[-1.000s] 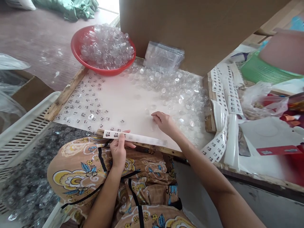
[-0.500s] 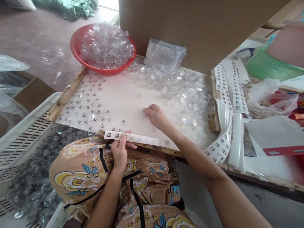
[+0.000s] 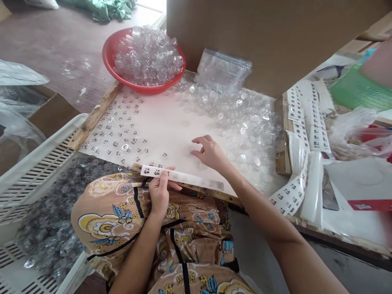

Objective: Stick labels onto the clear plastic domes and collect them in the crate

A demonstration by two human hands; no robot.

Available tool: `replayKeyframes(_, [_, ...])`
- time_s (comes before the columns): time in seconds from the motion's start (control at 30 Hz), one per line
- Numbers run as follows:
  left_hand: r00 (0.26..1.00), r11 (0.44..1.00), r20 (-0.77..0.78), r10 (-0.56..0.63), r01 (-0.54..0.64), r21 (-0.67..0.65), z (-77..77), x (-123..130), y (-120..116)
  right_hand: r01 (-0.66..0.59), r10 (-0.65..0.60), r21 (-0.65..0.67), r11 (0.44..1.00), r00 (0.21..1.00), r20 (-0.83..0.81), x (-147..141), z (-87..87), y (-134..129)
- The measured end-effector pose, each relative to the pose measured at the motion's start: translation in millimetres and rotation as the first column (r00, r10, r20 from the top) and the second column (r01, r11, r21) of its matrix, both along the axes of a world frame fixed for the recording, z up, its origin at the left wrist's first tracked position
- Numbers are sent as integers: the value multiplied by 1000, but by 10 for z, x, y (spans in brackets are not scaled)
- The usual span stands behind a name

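Observation:
My left hand (image 3: 159, 188) pinches a white strip (image 3: 196, 179) with small panda prints at its left end, over the board's front edge. My right hand (image 3: 210, 152) hovers at the middle of the white board (image 3: 165, 122), thumb and index finger apart, with nothing visible between them. Many clear round pieces (image 3: 245, 118) lie on the board's right and back part. Small panda-printed pieces (image 3: 121, 126) are spread over its left part.
A red bowl (image 3: 107, 61) heaped with clear pieces stands at the back left. Behind is a cardboard box (image 3: 245, 32) with plastic bags (image 3: 225, 67) before it. A white basket (image 3: 36, 151) is at left, printed strips (image 3: 317, 126) and a green basket (image 3: 358, 87) at right.
The view has shifted, so most things appear farther right. The thumb and index finger of my right hand have opened apart. My left hand still holds the strip.

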State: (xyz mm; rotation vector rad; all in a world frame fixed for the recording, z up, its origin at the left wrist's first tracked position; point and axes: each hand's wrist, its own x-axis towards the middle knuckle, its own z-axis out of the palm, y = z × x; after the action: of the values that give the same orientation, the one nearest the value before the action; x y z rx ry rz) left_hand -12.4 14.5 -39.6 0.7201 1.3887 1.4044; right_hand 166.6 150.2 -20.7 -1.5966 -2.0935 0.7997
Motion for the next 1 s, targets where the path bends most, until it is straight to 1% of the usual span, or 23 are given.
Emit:
replayKeyframes(0.13, [1000,1000,-7,10,-10,-6,8,-2,0,-161,161,93,983,987,9,-26,1,-114])
replayKeyframes(0.17, [1000,1000,-6,11,-11,-9,8,-3,-1,-178,177,119,977,984,18,-32,9,-120])
replayKeyframes(0.23, [1000,1000,-4,8,-8,-11,6,-6,-4,-155,146,198,968,987,59,-12,18,-82])
replayKeyframes(0.3, [1000,1000,-3,2,-2,-8,5,-7,-5,-89,57,290,953,991,118,65,1,18])
replayKeyframes(0.37, [1000,1000,-2,4,-4,-1,5,-4,-2,-39,-20,330,943,985,172,182,-48,146])
replayKeyframes(0.4, [1000,1000,0,7,-7,1,5,-2,1,-29,-34,319,947,981,191,242,-82,206])
replayKeyframes(0.47, [1000,1000,5,16,-16,5,5,3,6,-33,-25,268,963,977,210,336,-150,291])
replayKeyframes(0.57, [1000,1000,8,19,-19,2,0,8,10,-41,-1,238,970,985,175,371,-211,321])
replayKeyframes(0.63, [1000,1000,4,20,-20,-6,-7,8,8,-28,9,216,976,996,87,333,-209,304])
replayKeyframes(0.77, [1000,1000,2,24,-24,-16,-11,9,6,-29,43,110,994,992,-123,225,-164,284])
replayKeyframes(0.87, [1000,1000,0,24,-24,-13,4,10,10,-43,58,94,995,986,-159,192,-149,292])
replayKeyframes(1.0, [1000,1000,-16,13,-14,-9,20,7,12,-10,29,124,992,988,-153,257,-136,280])
